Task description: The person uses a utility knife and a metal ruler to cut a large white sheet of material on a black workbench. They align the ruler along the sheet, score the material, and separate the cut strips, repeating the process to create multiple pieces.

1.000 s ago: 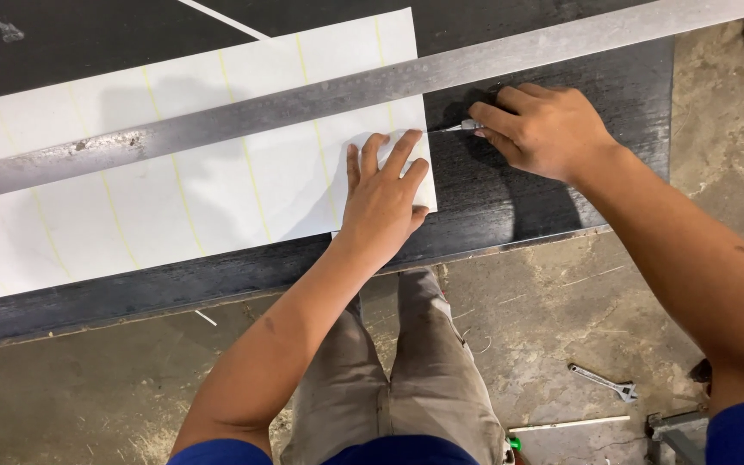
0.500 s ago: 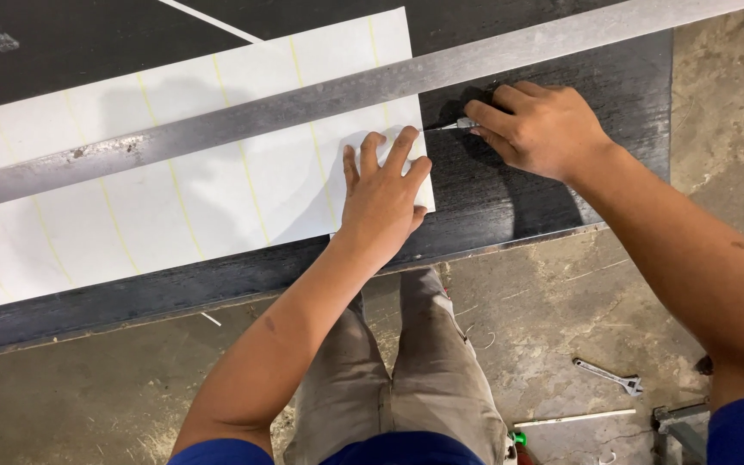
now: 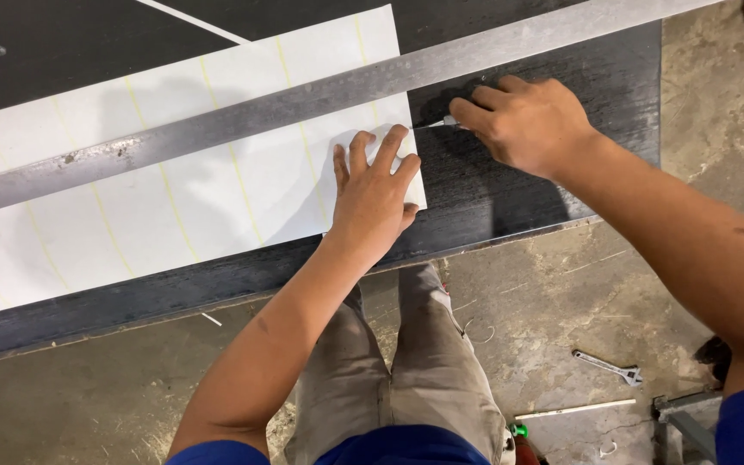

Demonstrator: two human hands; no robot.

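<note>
A large white sheet [image 3: 200,198] with faint yellow lines lies on a black board [image 3: 510,198]. A long grey metal straightedge [image 3: 303,103] lies diagonally across both. My left hand [image 3: 376,194] presses flat, fingers spread, on the sheet's right end just below the straightedge. My right hand [image 3: 523,125] is closed on a small utility knife [image 3: 441,123], whose tip points left at the sheet's right edge beside the straightedge. Most of the knife is hidden in the fist.
The board's near edge [image 3: 217,301] runs above a stained concrete floor. An adjustable wrench [image 3: 606,367] and a thin white strip [image 3: 574,409] lie on the floor at right, by a metal frame [image 3: 678,405]. My legs in grey trousers [image 3: 398,370] stand below.
My right hand with the knife has edged slightly left toward the sheet's edge. My left hand stays pressed on the sheet.
</note>
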